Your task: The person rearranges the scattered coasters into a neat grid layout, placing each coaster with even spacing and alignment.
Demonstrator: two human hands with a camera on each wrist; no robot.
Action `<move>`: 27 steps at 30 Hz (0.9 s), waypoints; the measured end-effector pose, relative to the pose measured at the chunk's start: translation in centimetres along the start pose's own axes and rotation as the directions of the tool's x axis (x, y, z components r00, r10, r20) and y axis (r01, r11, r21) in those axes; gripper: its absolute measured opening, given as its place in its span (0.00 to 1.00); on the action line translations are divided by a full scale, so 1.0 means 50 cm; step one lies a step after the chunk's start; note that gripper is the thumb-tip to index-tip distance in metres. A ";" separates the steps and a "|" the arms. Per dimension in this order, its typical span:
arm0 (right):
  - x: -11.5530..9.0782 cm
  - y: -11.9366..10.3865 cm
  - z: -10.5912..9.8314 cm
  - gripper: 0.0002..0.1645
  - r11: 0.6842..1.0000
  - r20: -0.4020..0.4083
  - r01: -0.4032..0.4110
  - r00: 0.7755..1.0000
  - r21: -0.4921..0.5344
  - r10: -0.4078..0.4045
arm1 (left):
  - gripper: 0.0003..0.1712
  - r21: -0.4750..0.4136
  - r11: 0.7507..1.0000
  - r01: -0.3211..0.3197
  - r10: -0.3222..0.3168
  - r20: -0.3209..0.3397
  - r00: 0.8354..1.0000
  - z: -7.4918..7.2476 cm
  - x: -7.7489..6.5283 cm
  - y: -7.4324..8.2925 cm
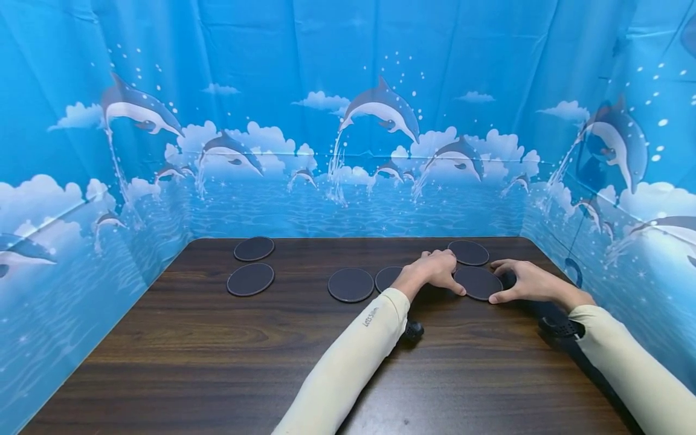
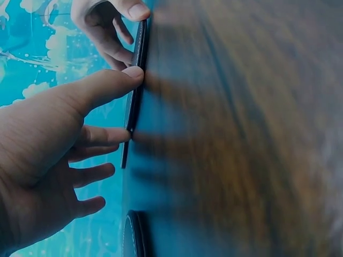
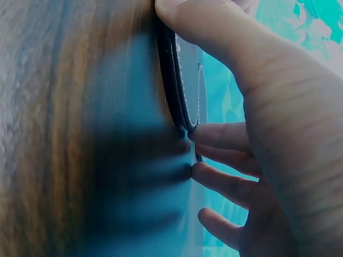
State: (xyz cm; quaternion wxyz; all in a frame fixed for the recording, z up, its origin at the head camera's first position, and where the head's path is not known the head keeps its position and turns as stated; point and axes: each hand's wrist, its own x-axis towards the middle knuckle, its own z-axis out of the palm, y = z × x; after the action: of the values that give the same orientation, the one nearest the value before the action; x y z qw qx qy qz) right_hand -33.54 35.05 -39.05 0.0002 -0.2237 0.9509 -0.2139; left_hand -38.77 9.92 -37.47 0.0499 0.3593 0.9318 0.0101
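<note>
A round, dark coaster (image 1: pixel 477 284) with a stitched rim lies on the right part of the wooden table, between both hands. My left hand (image 1: pixel 435 269) holds its left edge; the left wrist view shows thumb (image 2: pixel 134 73) and index finger at the rim, other fingers spread. From the opposite side my right hand (image 1: pixel 524 283) holds the edge, with the thumb in front and the index fingertip (image 3: pixel 198 133) at the rim farther back. Just behind lies a second coaster (image 1: pixel 469 252). Another coaster (image 1: pixel 387 277) is partly hidden by the left hand.
Left of the partly hidden coaster lies a matching coaster (image 1: pixel 350 284). Two more, a rear coaster (image 1: pixel 254 248) and a front coaster (image 1: pixel 250 279), lie at the far left. A blue dolphin-print curtain (image 1: pixel 359 205) borders the brown table (image 1: pixel 261 350) at the back and sides.
</note>
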 end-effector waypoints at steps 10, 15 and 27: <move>0.007 0.003 0.009 0.48 1.000 0.000 0.003 1.000 -0.001 -0.003 | 0.24 -0.014 1.000 -0.028 0.028 -0.011 1.000 0.000 -0.011 -0.010; 0.016 -0.005 0.005 0.46 1.000 -0.006 0.015 1.000 -0.008 -0.015 | 0.24 -0.043 0.999 -0.011 0.010 -0.021 1.000 -0.005 -0.015 -0.019; 0.021 -0.018 0.016 0.47 1.000 -0.014 0.022 1.000 -0.020 -0.023 | 0.24 0.033 0.999 -0.036 0.036 0.018 0.999 -0.010 -0.024 -0.026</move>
State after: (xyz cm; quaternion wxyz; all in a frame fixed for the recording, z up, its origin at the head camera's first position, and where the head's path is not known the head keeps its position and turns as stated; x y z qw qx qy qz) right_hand -34.02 33.56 -39.31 -0.0112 -0.2328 0.9504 -0.2061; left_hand -38.79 8.16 -36.92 0.0517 0.3770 0.9247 -0.0076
